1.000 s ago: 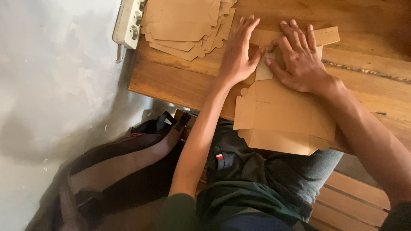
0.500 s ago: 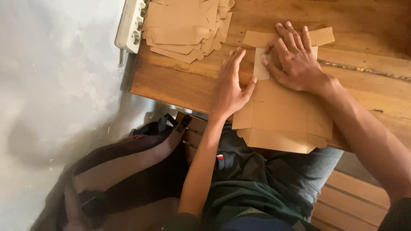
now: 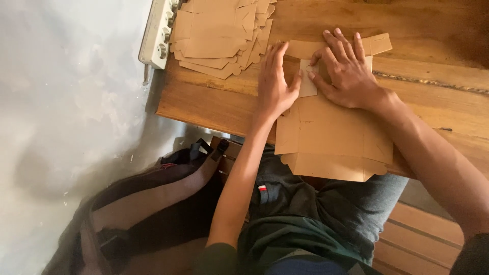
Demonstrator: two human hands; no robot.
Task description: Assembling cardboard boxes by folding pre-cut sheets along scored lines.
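A flat brown cardboard box blank lies on the wooden table, its near flaps hanging over the table edge above my lap. My right hand presses flat on the blank's far part, thumb and forefinger beside a small pale tab. My left hand rests palm down at the blank's left edge, fingers pointing away from me, thumb touching the tab. Neither hand grips anything.
A stack of several more flat cardboard blanks lies at the table's far left. A white power strip sits at the table's left edge against the grey wall. A dark backpack stands on the floor at my left.
My left hand slid back from the blank's far edge toward me, then came forward again to the blank's left side by the tab. My right hand stayed pressed in place.
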